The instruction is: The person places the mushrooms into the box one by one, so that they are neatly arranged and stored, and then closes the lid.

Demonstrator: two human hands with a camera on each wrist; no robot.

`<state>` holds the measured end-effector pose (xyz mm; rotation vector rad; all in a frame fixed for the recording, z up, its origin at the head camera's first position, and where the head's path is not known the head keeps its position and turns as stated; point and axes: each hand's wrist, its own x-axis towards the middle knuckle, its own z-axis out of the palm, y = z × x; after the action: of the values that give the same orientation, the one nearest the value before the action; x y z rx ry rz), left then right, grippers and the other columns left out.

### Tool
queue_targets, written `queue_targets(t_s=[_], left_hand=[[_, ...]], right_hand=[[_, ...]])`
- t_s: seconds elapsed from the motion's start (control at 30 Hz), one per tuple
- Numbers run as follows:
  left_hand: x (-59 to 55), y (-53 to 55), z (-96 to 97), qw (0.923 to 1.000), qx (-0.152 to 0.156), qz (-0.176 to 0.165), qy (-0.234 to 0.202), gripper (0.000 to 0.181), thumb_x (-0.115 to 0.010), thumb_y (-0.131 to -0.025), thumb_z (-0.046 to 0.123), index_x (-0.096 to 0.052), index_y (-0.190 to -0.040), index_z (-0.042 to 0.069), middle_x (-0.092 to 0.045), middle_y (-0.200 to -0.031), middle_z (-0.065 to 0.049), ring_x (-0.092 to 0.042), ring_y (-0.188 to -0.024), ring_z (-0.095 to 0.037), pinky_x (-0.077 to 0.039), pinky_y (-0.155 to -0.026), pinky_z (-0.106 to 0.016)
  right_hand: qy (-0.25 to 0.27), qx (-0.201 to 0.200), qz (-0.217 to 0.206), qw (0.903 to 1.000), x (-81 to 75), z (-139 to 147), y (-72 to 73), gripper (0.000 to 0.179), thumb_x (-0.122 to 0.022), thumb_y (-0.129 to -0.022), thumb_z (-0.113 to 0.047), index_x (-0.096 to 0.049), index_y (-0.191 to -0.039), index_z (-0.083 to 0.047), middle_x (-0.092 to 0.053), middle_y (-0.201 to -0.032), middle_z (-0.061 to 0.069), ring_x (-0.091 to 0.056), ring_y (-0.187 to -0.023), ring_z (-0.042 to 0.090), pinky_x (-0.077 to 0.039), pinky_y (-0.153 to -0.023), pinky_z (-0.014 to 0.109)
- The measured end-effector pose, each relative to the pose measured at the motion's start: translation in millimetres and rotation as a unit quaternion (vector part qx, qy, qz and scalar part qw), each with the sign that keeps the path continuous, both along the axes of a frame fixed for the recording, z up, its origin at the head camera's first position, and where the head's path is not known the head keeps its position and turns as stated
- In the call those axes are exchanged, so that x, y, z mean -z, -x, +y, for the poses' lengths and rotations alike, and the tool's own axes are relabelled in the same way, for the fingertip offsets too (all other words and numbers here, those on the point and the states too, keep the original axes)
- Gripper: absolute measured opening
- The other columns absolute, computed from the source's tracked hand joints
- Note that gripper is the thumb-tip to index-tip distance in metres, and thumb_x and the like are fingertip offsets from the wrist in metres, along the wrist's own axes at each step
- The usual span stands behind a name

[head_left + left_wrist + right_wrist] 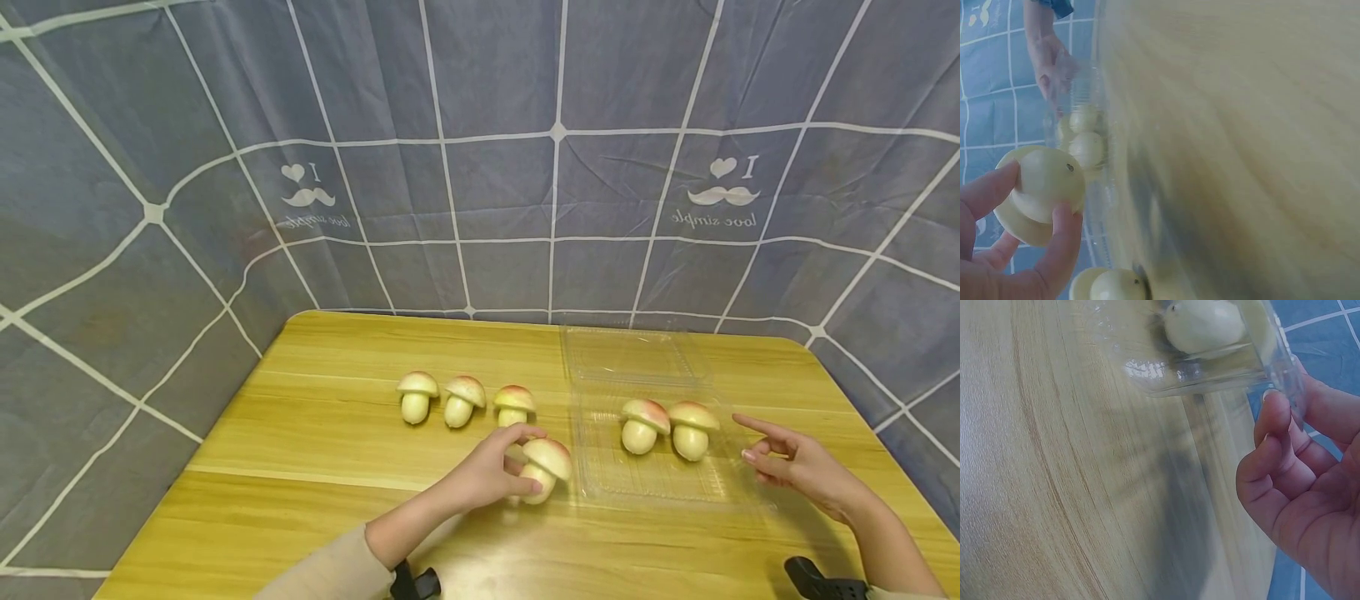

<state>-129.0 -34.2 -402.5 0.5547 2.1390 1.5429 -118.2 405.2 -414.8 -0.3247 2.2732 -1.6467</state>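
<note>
My left hand (491, 471) pinches a toy mushroom (549, 460), pale yellow with a reddish cap, between thumb and fingers; it is just left of the clear plastic box. In the left wrist view, the round stem end of this toy mushroom (1050, 181) faces the camera. The clear plastic box (630, 486) lies with its lid folded back, holding two mushrooms (640, 440) side by side. At the box's right rim, my right hand (813, 475) has its index finger stretched along the side and its thumb close below. In the right wrist view, these fingers pinch the plastic edge (1282, 362).
Three more toy mushrooms (459, 410) stand in a row left of the box, the nearest partly behind my left hand. The box's lid (626, 354) reaches toward the back edge of the wooden table (315, 442). A grey checked curtain (495, 192) surrounds the table's back and sides.
</note>
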Motion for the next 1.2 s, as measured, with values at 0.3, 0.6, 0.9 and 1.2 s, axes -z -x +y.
queue_targets(t_s=[0.3,0.6,0.9,1.2], left_hand=[[-9.2,1.8,3.9,0.9998,-0.003,0.021,0.005,0.058,-0.075,-0.079,0.009,-0.050,-0.130,0.016,-0.041,-0.131,-0.013,-0.055,-0.097,-0.025,-0.050,-0.075,-0.029],[-15.8,7.0,16.3,0.9993,-0.013,0.035,0.000,0.057,-0.075,-0.079,0.013,-0.050,-0.130,0.020,-0.043,-0.128,-0.009,-0.055,-0.097,-0.020,-0.050,-0.076,-0.026],[-23.1,13.7,34.7,0.9988,-0.015,0.043,-0.016,0.056,-0.075,-0.079,0.012,-0.051,-0.129,0.021,-0.044,-0.126,-0.007,-0.057,-0.098,-0.023,-0.050,-0.073,-0.025],[-25.3,23.1,55.1,0.9981,-0.016,0.056,-0.021,0.058,-0.075,-0.080,0.012,-0.049,-0.132,0.015,-0.042,-0.130,-0.012,-0.058,-0.098,-0.023,-0.050,-0.072,-0.023]], right_hand=[[-0.011,0.008,0.002,0.9999,0.0,0,-0.4,0.056,-0.049,-0.096,-0.003,-0.043,-0.131,-0.046,-0.057,-0.089,0.004,-0.059,-0.072,0.012,-0.052,-0.066,0.028],[-0.015,0.013,0.004,0.9998,-0.8,0,-1.6,0.056,-0.049,-0.096,-0.004,-0.042,-0.131,-0.047,-0.057,-0.089,0.005,-0.059,-0.073,0.012,-0.053,-0.066,0.028],[-0.011,0.015,0.005,0.9998,0.8,-1,-1.4,0.056,-0.049,-0.096,-0.003,-0.043,-0.131,-0.047,-0.057,-0.088,0.004,-0.058,-0.070,0.011,-0.052,-0.064,0.028],[-0.004,0.008,0.000,1.0000,1.9,0,0.0,0.057,-0.049,-0.096,-0.003,-0.042,-0.132,-0.046,-0.057,-0.089,0.005,-0.059,-0.073,0.012,-0.053,-0.066,0.027]])
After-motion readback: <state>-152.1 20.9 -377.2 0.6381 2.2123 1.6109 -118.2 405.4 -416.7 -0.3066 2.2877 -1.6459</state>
